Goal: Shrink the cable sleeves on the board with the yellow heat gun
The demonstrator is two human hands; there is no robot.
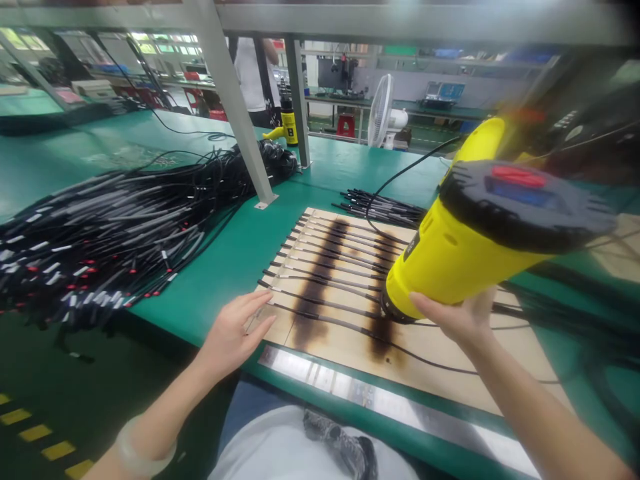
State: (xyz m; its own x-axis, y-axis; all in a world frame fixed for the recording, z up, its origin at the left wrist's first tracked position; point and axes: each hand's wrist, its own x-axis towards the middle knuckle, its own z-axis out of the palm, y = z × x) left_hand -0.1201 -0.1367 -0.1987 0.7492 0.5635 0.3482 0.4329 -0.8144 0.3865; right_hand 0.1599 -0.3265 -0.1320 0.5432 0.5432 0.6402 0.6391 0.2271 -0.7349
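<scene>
Black cables lie in a row, maybe to stay apart; the right grip holds a yellow heat gun; the left grip is spread.

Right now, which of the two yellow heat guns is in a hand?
The near heat gun, in the right hand; the far heat gun stands beside a grey post.

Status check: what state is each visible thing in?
Left hand: open, at cable ends
Right hand: gripping heat gun
Heat gun: tilted, nozzle down
Board: darkened in two bands
Board cables: laid side by side
Cable pile: heaped
Second heat gun: upright
Fan: upright, spinning unclear
</scene>
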